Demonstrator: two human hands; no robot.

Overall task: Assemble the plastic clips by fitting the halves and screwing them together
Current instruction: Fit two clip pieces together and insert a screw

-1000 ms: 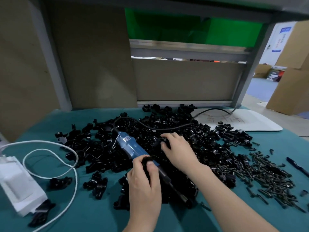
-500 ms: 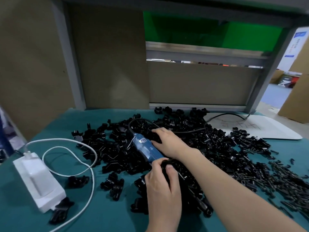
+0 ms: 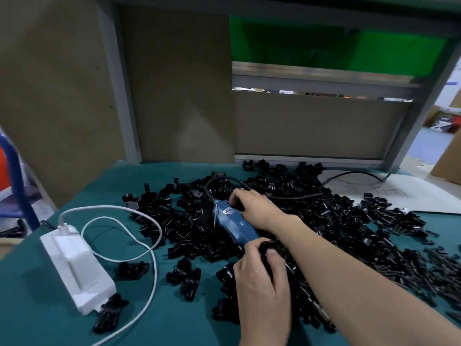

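Working at a teal cloth-covered bench [image 3: 174, 320] heaped with loose black plastic clip halves [image 3: 336, 221]. Gripping one black clip piece [image 3: 268, 245] in the left hand [image 3: 262, 278], fingers and thumb curled round it, probably to steady it for mating. Reaching the right hand [image 3: 252, 208] past the blue corded electric screwdriver [image 3: 234, 226] lying on the heap, fingertips bent down among the parts, likely seeking a matching half; cannot tell whether holding anything. Small dark screws [image 3: 439, 268] piled at far right.
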